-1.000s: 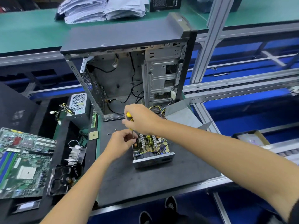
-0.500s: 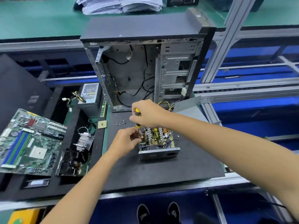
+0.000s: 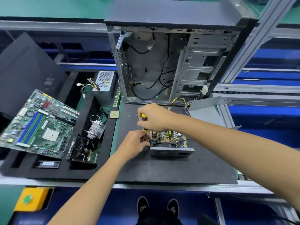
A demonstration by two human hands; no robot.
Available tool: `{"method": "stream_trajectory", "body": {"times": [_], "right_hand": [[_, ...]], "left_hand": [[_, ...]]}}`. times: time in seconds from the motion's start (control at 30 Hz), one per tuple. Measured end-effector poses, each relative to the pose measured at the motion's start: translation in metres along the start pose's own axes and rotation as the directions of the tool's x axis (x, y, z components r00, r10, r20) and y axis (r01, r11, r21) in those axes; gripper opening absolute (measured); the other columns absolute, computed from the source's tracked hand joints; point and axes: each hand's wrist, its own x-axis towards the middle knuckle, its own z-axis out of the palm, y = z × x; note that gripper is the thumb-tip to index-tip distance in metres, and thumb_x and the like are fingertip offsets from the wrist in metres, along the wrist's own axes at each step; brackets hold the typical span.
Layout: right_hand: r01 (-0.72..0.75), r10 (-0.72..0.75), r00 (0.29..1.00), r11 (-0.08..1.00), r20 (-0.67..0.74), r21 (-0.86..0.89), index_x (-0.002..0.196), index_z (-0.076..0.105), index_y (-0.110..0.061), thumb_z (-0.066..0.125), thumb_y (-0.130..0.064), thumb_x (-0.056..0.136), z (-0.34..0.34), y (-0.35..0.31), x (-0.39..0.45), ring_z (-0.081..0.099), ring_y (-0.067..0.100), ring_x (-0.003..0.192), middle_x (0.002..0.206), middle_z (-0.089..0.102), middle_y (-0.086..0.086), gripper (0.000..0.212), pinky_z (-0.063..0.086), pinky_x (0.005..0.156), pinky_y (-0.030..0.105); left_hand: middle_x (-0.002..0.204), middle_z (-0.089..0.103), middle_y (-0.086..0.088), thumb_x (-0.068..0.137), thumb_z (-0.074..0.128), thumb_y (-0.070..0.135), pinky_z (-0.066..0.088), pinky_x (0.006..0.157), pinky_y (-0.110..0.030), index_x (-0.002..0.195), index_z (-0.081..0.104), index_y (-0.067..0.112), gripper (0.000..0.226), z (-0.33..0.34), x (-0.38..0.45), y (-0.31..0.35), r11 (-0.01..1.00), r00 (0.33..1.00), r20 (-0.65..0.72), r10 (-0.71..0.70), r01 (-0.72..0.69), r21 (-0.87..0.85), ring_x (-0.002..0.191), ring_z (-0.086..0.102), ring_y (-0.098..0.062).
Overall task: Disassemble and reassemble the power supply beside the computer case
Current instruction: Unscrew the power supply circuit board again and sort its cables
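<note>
Opened power supply [image 3: 170,143] sits on the black mat [image 3: 162,168], in front of the open computer case [image 3: 170,62], circuit board exposed. Right hand [image 3: 154,117] grips the yellow-black screwdriver [image 3: 144,117], held roughly upright at the unit's left edge. Left hand [image 3: 136,143] has its fingers curled around the lower shaft, touching the unit's left side; tip hidden behind fingers. Loose screws [image 3: 132,115] lie on the mat just left of the right hand. Grey metal cover [image 3: 206,109] lies right of the case. Motherboard [image 3: 39,125], heatsink [image 3: 95,127] and second PSU [image 3: 103,86] sit on the desk, well left.
</note>
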Motion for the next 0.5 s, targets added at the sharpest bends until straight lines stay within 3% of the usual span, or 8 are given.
{"method": "stream_trajectory", "body": {"times": [0.17, 0.37, 0.5], "right_hand": [[0.035, -0.032, 0.998, 0.998, 0.049, -0.06, 0.08, 0.055, -0.015, 0.058, -0.021, 0.088, 0.008, -0.001, 0.003, 0.047, 0.017, 0.076, 0.074, 0.053, -0.007, 0.01, 0.032, 0.054, 0.027], [0.04, -0.036, 0.998, 0.997, 0.059, -0.066, 0.082, 0.056, -0.014, 0.057, -0.019, 0.086, 0.016, 0.005, 0.001, 0.046, 0.018, 0.085, 0.084, 0.058, -0.001, 0.007, 0.032, 0.062, 0.029], [0.029, -0.026, 0.998, 0.998, 0.053, -0.055, 0.078, 0.052, -0.016, 0.057, -0.019, 0.087, 0.017, 0.007, 0.0, 0.045, 0.018, 0.084, 0.082, 0.054, -0.003, 0.01, 0.032, 0.062, 0.03]], "left_hand": [[0.071, 0.062, 0.011, 0.079, 0.07, 0.001, 0.041, 0.067, 0.0, 0.083, 0.064, 0.017, 0.018, 0.014, -0.004, -0.005, 0.999, 1.0, 0.005, -0.009, 0.009, -0.045, 0.066, 0.058, 0.009], [0.071, 0.059, 0.019, 0.079, 0.062, -0.006, 0.043, 0.069, -0.002, 0.082, 0.061, 0.022, 0.028, 0.024, -0.003, -0.01, 0.996, 0.998, 0.02, -0.054, 0.055, -0.064, 0.068, 0.059, 0.005], [0.072, 0.059, 0.015, 0.078, 0.064, -0.004, 0.043, 0.067, -0.002, 0.085, 0.065, 0.014, 0.019, 0.025, -0.004, -0.011, 0.999, 1.0, -0.016, -0.022, 0.022, -0.023, 0.07, 0.061, -0.005]]}}
